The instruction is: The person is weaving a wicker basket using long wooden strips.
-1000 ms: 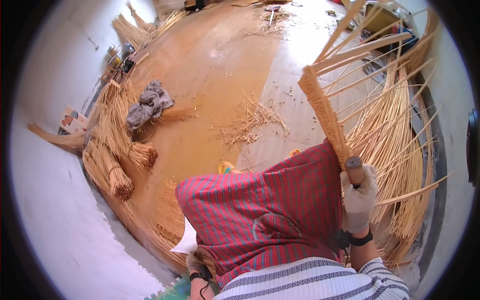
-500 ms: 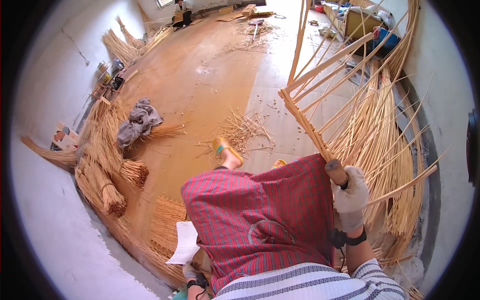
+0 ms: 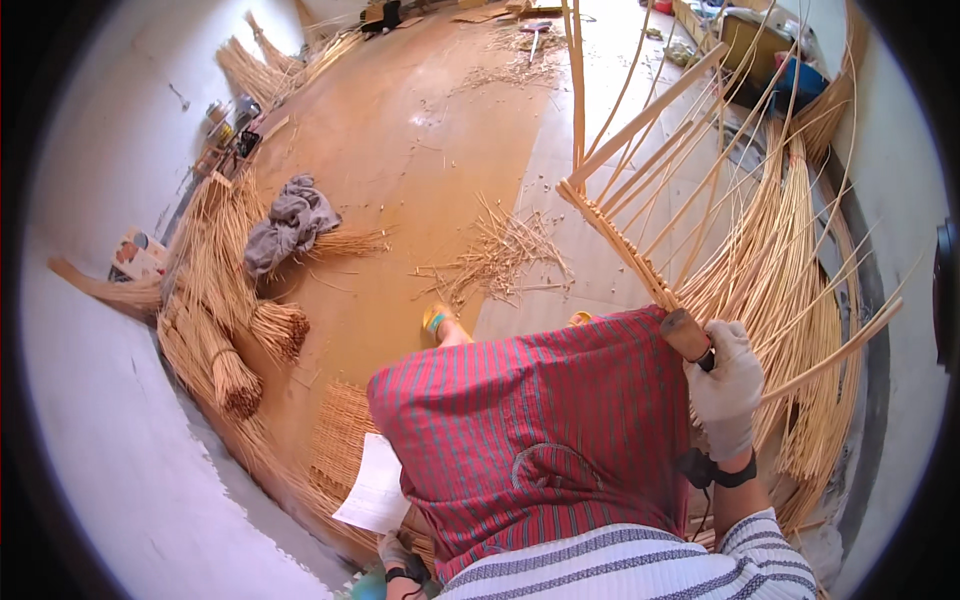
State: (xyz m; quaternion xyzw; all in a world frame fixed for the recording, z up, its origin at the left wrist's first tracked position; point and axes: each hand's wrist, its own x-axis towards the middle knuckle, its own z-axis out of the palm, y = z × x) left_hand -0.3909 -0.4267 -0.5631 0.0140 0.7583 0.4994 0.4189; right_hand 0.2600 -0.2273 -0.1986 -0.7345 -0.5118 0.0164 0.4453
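Observation:
My right hand (image 3: 724,392), in a pale work glove, is closed on a tool with a thick round wooden end (image 3: 686,335) and a dark part beside the fingers. The tool lies at the lower end of a wicker piece (image 3: 622,243), a tight woven edge with long rods and flat slats standing out to the upper right. That end meets the red striped cloth (image 3: 540,400) over my lap. Low on the left, my gloved left hand (image 3: 393,550) is beside the lower edge of a white paper sheet (image 3: 372,488); its fingers are mostly hidden.
Long wicker rods (image 3: 790,260) lean along the right wall. Tied bundles (image 3: 235,385) and a grey cloth (image 3: 293,225) lie at left, near a woven panel (image 3: 343,425). Scattered cuttings (image 3: 510,250) cover the floor ahead; a blue container (image 3: 798,82) stands far right.
My view has tilted down a little, so most things sit slightly to the right. The right hand keeps hold of the tool. The person at the far end has mostly left the view.

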